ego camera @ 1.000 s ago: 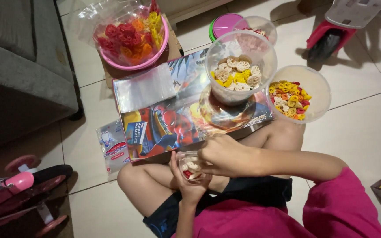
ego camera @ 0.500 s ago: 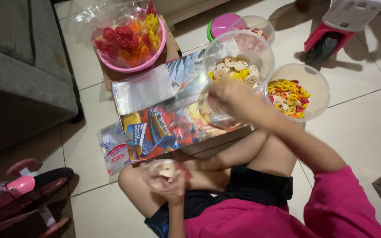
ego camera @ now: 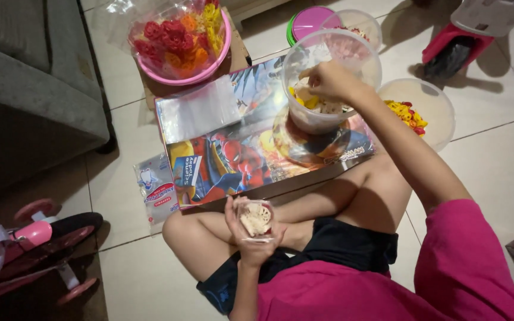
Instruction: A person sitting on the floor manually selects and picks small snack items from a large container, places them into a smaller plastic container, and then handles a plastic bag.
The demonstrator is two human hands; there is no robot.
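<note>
My left hand (ego camera: pixel 246 238) holds a small clear plastic bag (ego camera: pixel 256 220) with pale flower-shaped crackers in it, over my crossed legs. My right hand (ego camera: pixel 327 80) reaches into a clear round jar (ego camera: pixel 352 53) of white and yellow crackers, fingers closed among them; what they pinch is hidden. The jar stands on a flat colourful cardboard box (ego camera: pixel 239 154) lying on the floor in front of me.
A second clear tub (ego camera: pixel 432 104) of mixed red and yellow crackers sits at the right. A pink bowl (ego camera: pixel 179 41) with bagged red and orange crackers is behind the box. Empty plastic bags (ego camera: pixel 197 110) lie on the box. Grey sofa at left; toy vehicles (ego camera: pixel 31 238) nearby.
My right hand left the small bag at my lap and went up into the jar. My left hand stayed at my lap with the bag.
</note>
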